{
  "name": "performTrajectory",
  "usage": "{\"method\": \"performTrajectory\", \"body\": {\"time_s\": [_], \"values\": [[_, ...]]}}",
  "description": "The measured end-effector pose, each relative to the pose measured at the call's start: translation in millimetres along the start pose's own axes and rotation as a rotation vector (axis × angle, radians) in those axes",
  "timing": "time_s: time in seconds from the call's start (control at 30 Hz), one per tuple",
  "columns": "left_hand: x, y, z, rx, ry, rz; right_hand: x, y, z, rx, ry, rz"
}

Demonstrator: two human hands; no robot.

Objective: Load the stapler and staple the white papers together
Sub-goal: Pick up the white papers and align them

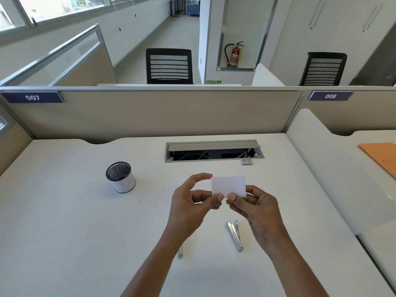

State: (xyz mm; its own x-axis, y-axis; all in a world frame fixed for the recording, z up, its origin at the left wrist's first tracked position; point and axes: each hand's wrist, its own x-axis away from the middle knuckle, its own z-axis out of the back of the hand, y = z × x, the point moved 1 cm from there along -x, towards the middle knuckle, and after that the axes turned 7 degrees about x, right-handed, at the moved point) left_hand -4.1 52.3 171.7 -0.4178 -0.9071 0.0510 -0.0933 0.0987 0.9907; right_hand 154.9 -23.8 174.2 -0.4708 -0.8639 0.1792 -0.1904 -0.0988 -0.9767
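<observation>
Both hands hold small white papers (228, 185) up above the white desk (75, 221). My left hand (192, 200) pinches their lower left edge between thumb and fingers, forefinger at the top left corner. My right hand (255, 213) pinches the lower edge with thumb and fingers. A slim metal stapler (235, 235) lies on the desk below my right hand, its arms slightly apart. Another small metal piece (180, 252) shows partly under my left forearm. A small blue and white staple box (246, 161) sits by the cable tray.
A mesh pen cup (121, 176) stands at the left of the desk. An open cable tray (214, 151) is sunk in the desk's far middle. Beige partitions (150, 112) close the back. An orange envelope (381, 157) lies on the neighbouring desk at right.
</observation>
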Motion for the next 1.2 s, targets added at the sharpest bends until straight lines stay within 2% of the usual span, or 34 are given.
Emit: {"method": "performTrajectory", "body": {"time_s": [0.17, 0.53, 0.67, 0.7, 0.8, 0.93, 1.03, 1.2], "values": [[-1.7, -1.9, 4.9, 0.057, 0.022, 0.036, -2.8, 4.1, 8.3, -0.099, 0.045, -0.016], [-3.1, -16.2, 0.9, 0.313, 0.067, 0.164, -12.8, 10.3, 18.8, -0.031, 0.022, 0.001], [-7.7, -22.6, 5.8, 0.349, 0.126, 0.19, -24.6, 26.2, 34.4, -0.071, 0.142, -0.038], [-8.5, -24.2, 7.5, 0.352, 0.133, 0.193, -29.4, 38.6, 39.4, 0.05, 0.215, -0.018], [-10.9, -27.7, 9.4, 0.366, 0.143, 0.202, -41.4, 94.0, 49.5, 0.651, 0.399, 0.058], [-13.8, -30.8, 7.9, 0.365, 0.133, 0.221, -41.3, 161.5, 42.9, 1.049, 0.327, -0.043], [-16.5, -32.7, 8.4, 0.36, 0.13, 0.231, -40.6, 185.6, 39.2, 1.217, 0.302, -0.073], [-20.3, -31.1, 9.4, 0.364, 0.129, 0.239, -44.9, 201.0, 34.1, 1.323, 0.326, -0.044]]}}
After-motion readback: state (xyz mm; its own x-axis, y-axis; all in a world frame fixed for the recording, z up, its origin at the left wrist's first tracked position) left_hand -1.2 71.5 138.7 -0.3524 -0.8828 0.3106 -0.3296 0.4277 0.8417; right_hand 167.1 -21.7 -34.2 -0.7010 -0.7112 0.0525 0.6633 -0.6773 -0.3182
